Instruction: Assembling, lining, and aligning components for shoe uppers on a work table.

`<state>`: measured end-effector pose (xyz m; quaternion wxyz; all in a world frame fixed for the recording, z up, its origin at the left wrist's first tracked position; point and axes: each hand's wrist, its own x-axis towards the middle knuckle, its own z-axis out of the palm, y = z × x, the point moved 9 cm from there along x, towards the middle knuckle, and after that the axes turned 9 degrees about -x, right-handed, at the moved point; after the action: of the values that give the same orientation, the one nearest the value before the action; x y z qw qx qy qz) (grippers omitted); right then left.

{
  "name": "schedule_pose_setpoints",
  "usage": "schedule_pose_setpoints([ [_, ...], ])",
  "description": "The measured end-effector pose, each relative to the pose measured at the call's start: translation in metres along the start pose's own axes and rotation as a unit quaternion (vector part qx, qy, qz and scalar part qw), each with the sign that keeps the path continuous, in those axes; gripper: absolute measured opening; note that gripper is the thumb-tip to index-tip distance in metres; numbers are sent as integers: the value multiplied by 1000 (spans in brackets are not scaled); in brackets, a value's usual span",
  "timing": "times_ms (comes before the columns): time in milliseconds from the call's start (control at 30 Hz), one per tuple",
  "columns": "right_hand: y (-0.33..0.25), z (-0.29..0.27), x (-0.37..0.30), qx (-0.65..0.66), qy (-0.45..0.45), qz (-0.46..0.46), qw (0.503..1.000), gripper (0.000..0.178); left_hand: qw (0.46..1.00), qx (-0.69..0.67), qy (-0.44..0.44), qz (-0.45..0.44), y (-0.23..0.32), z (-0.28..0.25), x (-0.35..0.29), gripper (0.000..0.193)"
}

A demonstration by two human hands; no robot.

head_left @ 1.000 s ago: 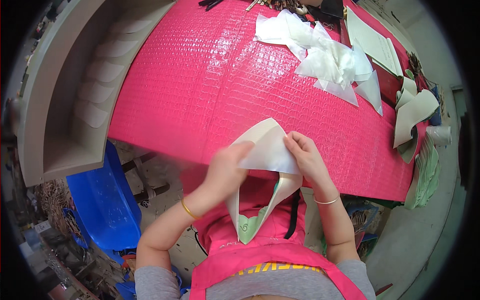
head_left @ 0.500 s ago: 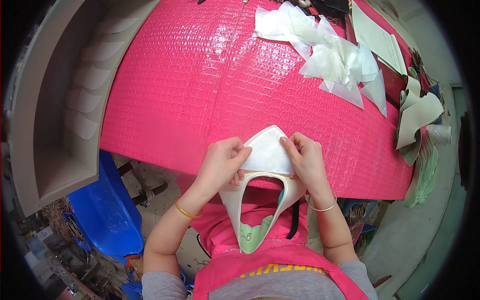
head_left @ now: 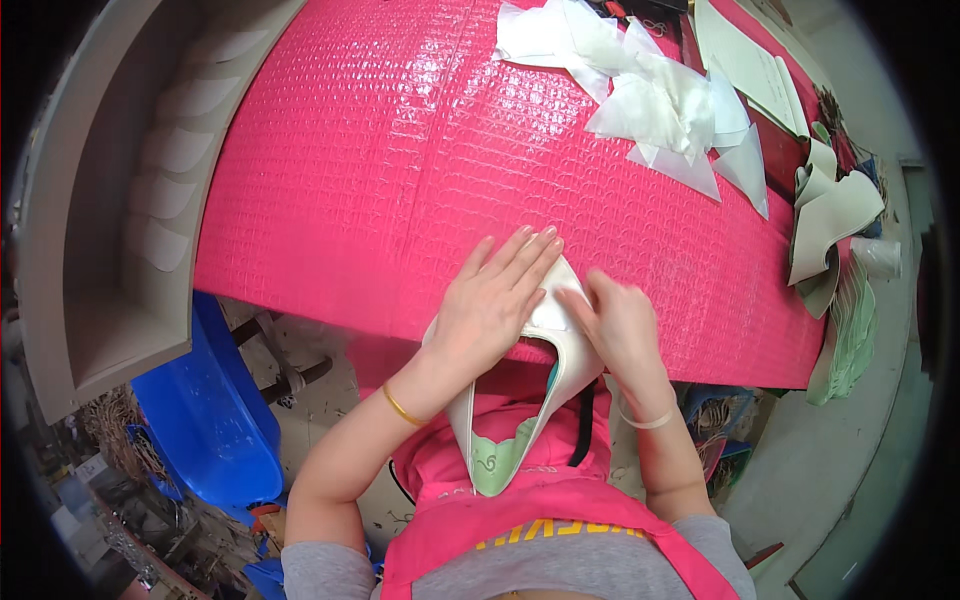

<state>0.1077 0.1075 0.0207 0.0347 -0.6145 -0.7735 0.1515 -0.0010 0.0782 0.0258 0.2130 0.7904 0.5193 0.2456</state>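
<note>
A cream shoe upper (head_left: 575, 372) lies at the table's near edge, its pointed toe away from me and its narrower end hanging over my lap. Light green lining (head_left: 497, 455) shows inside that end. On the toe part lies a white triangular sheet (head_left: 548, 312), partly hidden under my hand. My left hand (head_left: 490, 305) is open, fingers stretched flat across the sheet and the toe's left side. At the right edge of the toe is my right hand (head_left: 622, 325), its thumb pointing at the sheet and its other fingers curled and blurred; whether they grip anything is unclear.
Several translucent white pieces (head_left: 660, 105) lie in a pile at the far right of the pink-covered table (head_left: 330, 180). Beyond them is a notebook (head_left: 745, 65). Cream and green material (head_left: 845, 330) hangs over the right edge. A grey shelf box (head_left: 125, 330) stands left, above a blue chair (head_left: 215, 420).
My left hand has let go of the sheet's left edge and moved right and up, flattening over it. My right hand has shifted slightly and is blurred. The view has moved a little.
</note>
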Motion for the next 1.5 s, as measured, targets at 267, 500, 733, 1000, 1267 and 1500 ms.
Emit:
schedule_pose_setpoints([
  [267, -48, 5, -52, 29, -62, -270, 960, 57, 999, -5, -9, 38, 2, 1, -9, 48],
  [500, -40, 11, -60, -33, -95, -302, 948, 54, 999, 25, -27, 32, -4, -26, -83, 38],
  [733, -24, 5, -68, -35, -95, -296, 950, 43, 998, 43, 24, 27, -9, -40, -100, 35],
  [1000, -81, -21, -57, 8, 49, -321, 946, 34, 996, 0, 88, -22, -15, -42, -87, 33],
  [1267, -96, -50, -43, 23, 144, -413, 899, 26, 939, -32, 326, -102, -68, -152, -129, 12],
  [1500, -166, -56, 70, 4, 160, -428, 889, 24, 846, 259, 363, -293, -199, -252, -184, 18],
])
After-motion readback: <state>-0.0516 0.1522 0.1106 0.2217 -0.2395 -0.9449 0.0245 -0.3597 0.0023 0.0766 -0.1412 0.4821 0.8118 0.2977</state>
